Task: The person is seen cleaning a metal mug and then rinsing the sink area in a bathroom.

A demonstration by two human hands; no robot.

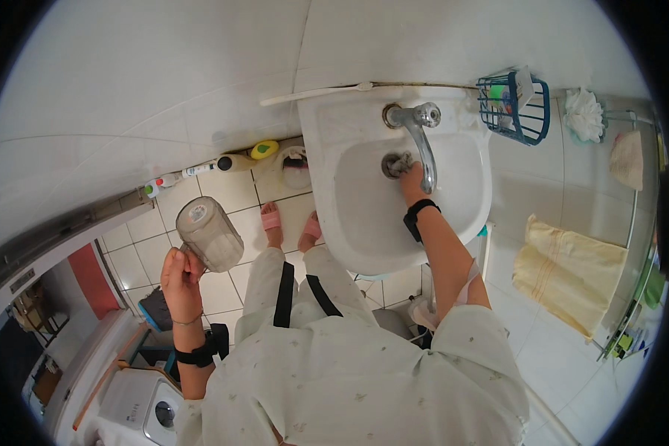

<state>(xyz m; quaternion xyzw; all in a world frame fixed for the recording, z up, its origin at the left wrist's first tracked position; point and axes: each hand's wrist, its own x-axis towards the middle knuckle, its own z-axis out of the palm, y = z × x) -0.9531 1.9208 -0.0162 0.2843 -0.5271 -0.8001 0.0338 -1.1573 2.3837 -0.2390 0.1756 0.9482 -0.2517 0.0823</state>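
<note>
My left hand (pixel 180 275) is closed on a clear mug (pixel 211 236), which is tilted and held out over the floor to the left of the sink. A label shows on its base. Down in the white sink (pixel 360 223), my right hand (pixel 413 186) grips a crumpled greyish cloth (pixel 401 163) beside the drain. The chrome faucet (pixel 415 132) reaches over this hand and partly hides it. Whether water is running cannot be made out.
A blue wire basket (pixel 528 119) with small items hangs right of the sink, near a white bath puff (pixel 583 115). A yellow towel (pixel 570 271) hangs at the right. Several bottles (pixel 197 169) line the wall at left. A white appliance (pixel 137 405) stands at lower left.
</note>
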